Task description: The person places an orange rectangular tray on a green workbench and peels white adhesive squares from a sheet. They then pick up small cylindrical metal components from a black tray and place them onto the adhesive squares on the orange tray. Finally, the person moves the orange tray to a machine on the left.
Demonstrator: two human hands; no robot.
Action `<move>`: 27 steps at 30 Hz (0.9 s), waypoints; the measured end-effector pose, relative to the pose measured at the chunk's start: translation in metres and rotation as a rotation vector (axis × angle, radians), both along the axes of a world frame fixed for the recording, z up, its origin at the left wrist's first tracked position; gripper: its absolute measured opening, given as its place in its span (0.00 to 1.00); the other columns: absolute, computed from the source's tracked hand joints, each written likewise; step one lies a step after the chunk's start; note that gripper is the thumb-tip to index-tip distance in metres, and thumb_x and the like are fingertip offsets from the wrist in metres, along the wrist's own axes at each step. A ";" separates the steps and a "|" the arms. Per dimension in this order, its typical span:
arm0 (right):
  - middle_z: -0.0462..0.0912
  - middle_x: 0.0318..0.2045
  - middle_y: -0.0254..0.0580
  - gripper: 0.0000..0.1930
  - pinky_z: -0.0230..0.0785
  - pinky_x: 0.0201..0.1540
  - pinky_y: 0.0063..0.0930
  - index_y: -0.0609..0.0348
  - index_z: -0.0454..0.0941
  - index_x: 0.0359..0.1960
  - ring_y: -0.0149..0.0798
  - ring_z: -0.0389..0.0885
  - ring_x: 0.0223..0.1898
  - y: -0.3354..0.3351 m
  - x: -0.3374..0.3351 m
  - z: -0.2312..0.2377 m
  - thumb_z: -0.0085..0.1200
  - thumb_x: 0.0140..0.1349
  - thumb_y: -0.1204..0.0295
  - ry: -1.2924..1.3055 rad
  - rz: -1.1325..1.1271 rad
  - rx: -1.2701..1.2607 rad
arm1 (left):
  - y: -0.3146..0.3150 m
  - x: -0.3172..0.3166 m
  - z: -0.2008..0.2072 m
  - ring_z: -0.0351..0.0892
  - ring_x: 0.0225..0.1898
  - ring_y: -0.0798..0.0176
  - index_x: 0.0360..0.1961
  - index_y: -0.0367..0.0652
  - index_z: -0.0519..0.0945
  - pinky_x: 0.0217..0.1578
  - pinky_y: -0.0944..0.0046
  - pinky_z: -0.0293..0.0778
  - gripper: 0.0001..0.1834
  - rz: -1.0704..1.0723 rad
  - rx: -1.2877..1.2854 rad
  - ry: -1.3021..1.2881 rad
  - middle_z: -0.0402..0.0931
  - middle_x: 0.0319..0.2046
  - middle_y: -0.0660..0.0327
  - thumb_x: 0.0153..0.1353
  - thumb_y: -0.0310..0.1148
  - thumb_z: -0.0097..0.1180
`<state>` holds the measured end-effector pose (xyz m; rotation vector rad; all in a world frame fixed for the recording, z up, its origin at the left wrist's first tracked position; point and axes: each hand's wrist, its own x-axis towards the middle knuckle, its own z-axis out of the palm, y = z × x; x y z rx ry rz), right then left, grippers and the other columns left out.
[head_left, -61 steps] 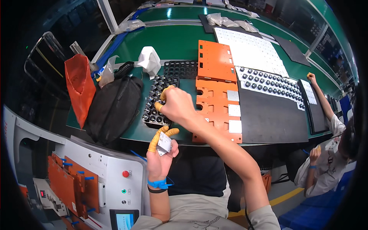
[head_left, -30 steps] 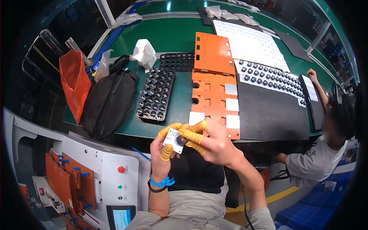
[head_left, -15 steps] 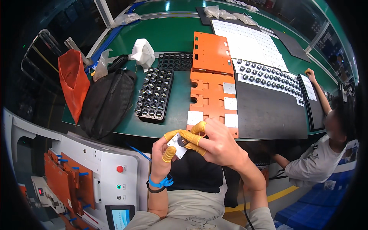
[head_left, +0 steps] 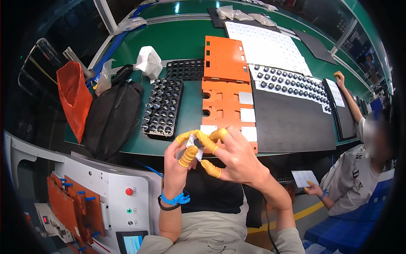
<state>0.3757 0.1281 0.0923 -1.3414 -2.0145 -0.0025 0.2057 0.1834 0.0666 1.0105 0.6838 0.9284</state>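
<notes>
Both my hands are raised in front of the bench's near edge, with yellow finger cots on several fingertips. My left hand (head_left: 175, 163) pinches a small white plate (head_left: 200, 155) with holes in it, tilted up between thumb and fingers. On the plate's face is a dark round part (head_left: 197, 144), partly covered by fingers. My right hand (head_left: 239, 158) has its thumb and fingertips at the plate's right side, gripping it too. Just beyond them lies an orange fixture (head_left: 228, 101) holding several white plates (head_left: 248, 114) in its recesses.
A black tray (head_left: 146, 134) of round lens-like parts stands left of the fixture, near a black bag (head_left: 112, 120) and a red bag (head_left: 72, 99). To the right lie a black mat (head_left: 292, 122) and white panels (head_left: 266, 46). A co-worker (head_left: 351, 173) sits at right, holding a white panel (head_left: 303, 178).
The plate has been tilted more edge-on, and my right thumb now shows below it. The view has shifted slightly. The co-worker's lower hand now shows a white panel.
</notes>
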 end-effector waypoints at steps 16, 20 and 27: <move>0.73 0.32 0.44 0.22 0.67 0.35 0.34 0.64 0.83 0.48 0.43 0.72 0.34 0.018 0.012 -0.030 0.67 0.47 0.76 0.416 -0.246 0.075 | 0.012 0.035 -0.008 0.76 0.31 0.81 0.52 0.34 0.78 0.25 0.79 0.67 0.20 -0.053 0.069 0.024 0.83 0.37 0.63 0.65 0.37 0.64; 0.71 0.35 0.46 0.21 0.66 0.40 0.33 0.63 0.82 0.52 0.44 0.71 0.37 0.019 0.014 -0.036 0.64 0.56 0.75 0.530 -0.108 -0.008 | 0.025 0.033 -0.017 0.69 0.26 0.84 0.46 0.35 0.81 0.21 0.80 0.59 0.16 -0.102 0.085 0.017 0.79 0.30 0.71 0.66 0.37 0.63; 0.71 0.37 0.45 0.22 0.67 0.41 0.34 0.62 0.78 0.59 0.41 0.72 0.37 0.011 0.034 -0.042 0.59 0.62 0.74 0.686 -0.320 -0.015 | 0.057 0.041 0.006 0.72 0.22 0.63 0.35 0.31 0.83 0.26 0.61 0.66 0.16 0.268 0.629 0.943 0.77 0.23 0.56 0.60 0.37 0.67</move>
